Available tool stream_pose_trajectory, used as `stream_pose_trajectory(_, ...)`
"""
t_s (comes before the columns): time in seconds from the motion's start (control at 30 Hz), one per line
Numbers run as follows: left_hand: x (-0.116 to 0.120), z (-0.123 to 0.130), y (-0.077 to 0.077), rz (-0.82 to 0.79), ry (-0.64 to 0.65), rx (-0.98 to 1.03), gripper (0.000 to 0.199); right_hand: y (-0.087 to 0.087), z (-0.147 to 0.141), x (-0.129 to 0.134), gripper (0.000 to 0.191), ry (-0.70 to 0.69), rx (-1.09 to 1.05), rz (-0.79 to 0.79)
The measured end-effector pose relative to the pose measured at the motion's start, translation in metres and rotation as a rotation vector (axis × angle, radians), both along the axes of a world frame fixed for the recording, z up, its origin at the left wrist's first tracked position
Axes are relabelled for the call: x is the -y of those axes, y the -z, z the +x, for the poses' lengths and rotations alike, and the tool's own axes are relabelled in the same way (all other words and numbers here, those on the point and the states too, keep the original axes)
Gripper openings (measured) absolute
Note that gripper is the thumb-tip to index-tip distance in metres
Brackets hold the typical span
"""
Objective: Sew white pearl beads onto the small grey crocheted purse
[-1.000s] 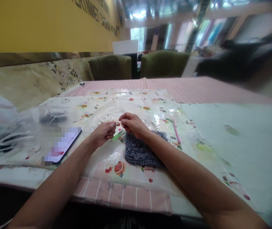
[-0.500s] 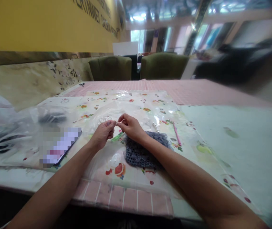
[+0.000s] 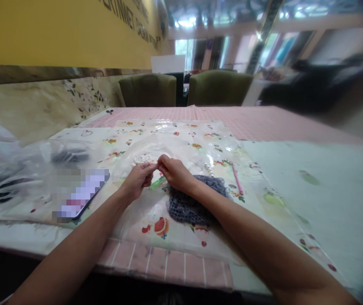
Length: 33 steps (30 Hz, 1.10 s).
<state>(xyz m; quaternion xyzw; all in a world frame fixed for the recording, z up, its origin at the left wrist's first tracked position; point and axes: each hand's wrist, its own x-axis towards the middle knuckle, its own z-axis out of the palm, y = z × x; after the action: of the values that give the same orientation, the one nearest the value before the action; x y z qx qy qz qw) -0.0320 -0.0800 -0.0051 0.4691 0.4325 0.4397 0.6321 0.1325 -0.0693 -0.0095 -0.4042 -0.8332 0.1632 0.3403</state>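
My left hand [image 3: 139, 178] and my right hand [image 3: 177, 173] meet above the table, thumbs and fingertips pinched together. Whatever lies between them is too small to make out. Just behind my left fingers is a pile of small white beads [image 3: 141, 159] on clear plastic. A green, slim object [image 3: 158, 183] lies under the gap between my hands, partly hidden. Beneath my right wrist rests a dark grey crocheted piece [image 3: 184, 209], partly covered by the forearm. Past it is a short row of pearl-like beads [image 3: 208, 169]. To its right lies a pink crochet hook [image 3: 237, 180].
A phone [image 3: 84, 195] with a blurred-out screen lies to the left. Clear plastic bags [image 3: 16, 169] with dark items cover the left end. The table has a fruit-patterned cover [image 3: 181, 140] over pink cloth [image 3: 248, 120]. Green chairs [image 3: 219, 88] stand at the far side.
My right fingers have curled in more tightly and turned down against my left fingertips. The things on the table lie as before.
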Motion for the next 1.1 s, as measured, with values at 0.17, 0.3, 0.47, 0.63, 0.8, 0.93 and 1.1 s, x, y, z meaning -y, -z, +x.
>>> stream_pose_trajectory(0.17, -0.001, -0.003, -0.001, 0.001, 0.003, -0.010, 0.039, -0.005, 0.003, -0.001, 0.008, -0.063, -0.050, -0.017)
stream_pose_trajectory(0.3, 0.001, 0.001, 0.000, -0.005, -0.017, 0.019, 0.040, -0.004, 0.003, -0.002, 0.007, -0.060, -0.052, -0.038)
stream_pose_trajectory(0.47, 0.001, -0.002, -0.002, -0.055, 0.059, 0.013, 0.040, -0.002, 0.007, -0.005, 0.008, -0.113, -0.082, -0.025)
stream_pose_trajectory(0.63, 0.000, -0.007, -0.005, -0.053, 0.122, -0.024, 0.039, -0.006, 0.012, -0.004, 0.006, -0.196, -0.078, -0.040)
stream_pose_trajectory(0.8, 0.002, -0.005, -0.007, -0.036, 0.116, -0.013, 0.040, -0.007, 0.011, -0.002, 0.009, -0.189, -0.091, -0.038)
stream_pose_trajectory(0.93, 0.005, -0.003, -0.009, -0.003, 0.093, -0.002, 0.038, -0.006, 0.009, -0.001, 0.012, -0.188, -0.161, -0.018)
stream_pose_trajectory(1.1, 0.007, -0.002, -0.009, 0.012, 0.049, -0.001, 0.034, -0.005, 0.008, 0.000, 0.012, -0.178, -0.193, -0.040)
